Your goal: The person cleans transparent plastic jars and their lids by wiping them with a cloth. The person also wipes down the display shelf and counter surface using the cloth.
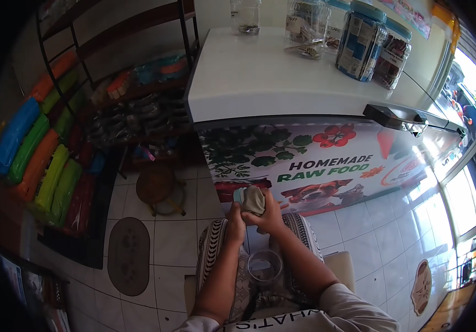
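Both my hands are closed together in front of my knees. My left hand (237, 222) grips what looks like a light blue jar lid (239, 195), seen partly edge-on. In my right hand (271, 213) is a bunched grey-green cloth (253, 200), pressed against the lid. Fingers and cloth hide much of the lid. A clear, round plastic jar (264, 265) without a lid rests in my lap between my forearms, its mouth facing up.
Ahead stands a white chest freezer (249, 66) with a black handle (395, 117). Several plastic jars (359, 41) stand on it. To the left are a wooden stool (156, 185), an oval mat (129, 256) and shelves with colourful packages (44, 166). Another mat (420, 288) lies right.
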Demonstrator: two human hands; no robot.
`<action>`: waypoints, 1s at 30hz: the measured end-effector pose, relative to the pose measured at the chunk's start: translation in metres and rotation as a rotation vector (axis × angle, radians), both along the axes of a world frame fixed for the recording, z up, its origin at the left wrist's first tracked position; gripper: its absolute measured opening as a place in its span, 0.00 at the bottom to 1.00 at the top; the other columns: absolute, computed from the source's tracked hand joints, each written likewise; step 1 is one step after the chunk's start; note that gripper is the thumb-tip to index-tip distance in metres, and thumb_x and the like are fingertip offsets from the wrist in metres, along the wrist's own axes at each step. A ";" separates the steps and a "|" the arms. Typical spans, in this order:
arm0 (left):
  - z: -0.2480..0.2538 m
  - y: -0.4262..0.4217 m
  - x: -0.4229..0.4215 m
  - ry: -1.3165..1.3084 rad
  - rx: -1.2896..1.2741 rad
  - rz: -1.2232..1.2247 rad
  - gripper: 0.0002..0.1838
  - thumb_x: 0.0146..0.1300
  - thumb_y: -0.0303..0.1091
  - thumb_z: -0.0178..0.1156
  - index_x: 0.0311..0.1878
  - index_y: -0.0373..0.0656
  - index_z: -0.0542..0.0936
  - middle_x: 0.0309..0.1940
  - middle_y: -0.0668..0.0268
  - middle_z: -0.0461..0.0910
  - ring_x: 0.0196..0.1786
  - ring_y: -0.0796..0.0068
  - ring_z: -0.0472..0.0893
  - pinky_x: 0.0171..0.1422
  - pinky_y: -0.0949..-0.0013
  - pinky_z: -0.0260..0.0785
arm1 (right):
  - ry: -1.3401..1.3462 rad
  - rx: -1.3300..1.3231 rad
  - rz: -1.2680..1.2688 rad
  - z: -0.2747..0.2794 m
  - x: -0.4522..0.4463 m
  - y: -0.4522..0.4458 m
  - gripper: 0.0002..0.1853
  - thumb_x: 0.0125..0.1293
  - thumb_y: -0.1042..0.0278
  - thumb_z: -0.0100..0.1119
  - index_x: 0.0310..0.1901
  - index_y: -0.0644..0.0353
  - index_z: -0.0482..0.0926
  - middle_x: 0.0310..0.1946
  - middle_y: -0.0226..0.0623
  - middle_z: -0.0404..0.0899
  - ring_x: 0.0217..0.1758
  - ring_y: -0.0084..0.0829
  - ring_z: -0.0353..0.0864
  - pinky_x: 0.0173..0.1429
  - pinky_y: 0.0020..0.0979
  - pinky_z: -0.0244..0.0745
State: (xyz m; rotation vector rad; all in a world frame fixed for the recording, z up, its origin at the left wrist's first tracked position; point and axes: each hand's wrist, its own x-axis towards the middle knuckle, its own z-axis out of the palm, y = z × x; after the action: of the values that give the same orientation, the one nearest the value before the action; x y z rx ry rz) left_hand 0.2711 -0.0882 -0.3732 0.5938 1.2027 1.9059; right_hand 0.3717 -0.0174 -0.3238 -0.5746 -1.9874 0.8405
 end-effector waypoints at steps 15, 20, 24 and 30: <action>-0.031 0.008 -0.012 0.495 -0.080 0.261 0.23 0.74 0.46 0.37 0.39 0.36 0.74 0.33 0.63 0.75 0.36 0.73 0.73 0.45 0.68 0.65 | 0.274 -0.357 -0.210 -0.003 0.002 0.009 0.17 0.55 0.73 0.57 0.47 0.62 0.70 0.36 0.35 0.77 0.38 0.26 0.76 0.45 0.28 0.70; 0.020 0.001 -0.006 0.459 -0.061 0.315 0.23 0.74 0.46 0.38 0.35 0.36 0.73 0.28 0.64 0.72 0.31 0.71 0.71 0.41 0.68 0.64 | 0.365 -0.341 -0.265 -0.002 0.004 0.026 0.19 0.55 0.70 0.58 0.49 0.64 0.70 0.35 0.39 0.77 0.38 0.30 0.78 0.46 0.30 0.71; 0.007 0.008 -0.001 0.733 -0.223 0.199 0.20 0.71 0.45 0.44 0.38 0.35 0.74 0.28 0.50 0.74 0.32 0.52 0.76 0.40 0.57 0.66 | 0.547 -0.225 -0.077 0.015 0.017 0.027 0.20 0.61 0.63 0.58 0.51 0.65 0.70 0.39 0.42 0.78 0.42 0.31 0.77 0.49 0.31 0.71; -0.005 0.007 0.013 0.833 -0.168 0.185 0.20 0.71 0.43 0.43 0.43 0.34 0.76 0.35 0.53 0.78 0.39 0.58 0.79 0.47 0.60 0.69 | 0.032 -0.177 -0.092 -0.004 -0.015 -0.017 0.19 0.58 0.65 0.57 0.51 0.63 0.71 0.35 0.52 0.79 0.41 0.52 0.81 0.46 0.40 0.74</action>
State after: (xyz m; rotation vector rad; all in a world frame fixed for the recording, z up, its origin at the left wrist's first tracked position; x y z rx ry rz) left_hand 0.2845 -0.0816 -0.3784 1.2904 1.9642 1.7082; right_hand 0.3564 -0.0342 -0.3275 -0.7439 -1.8548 0.9681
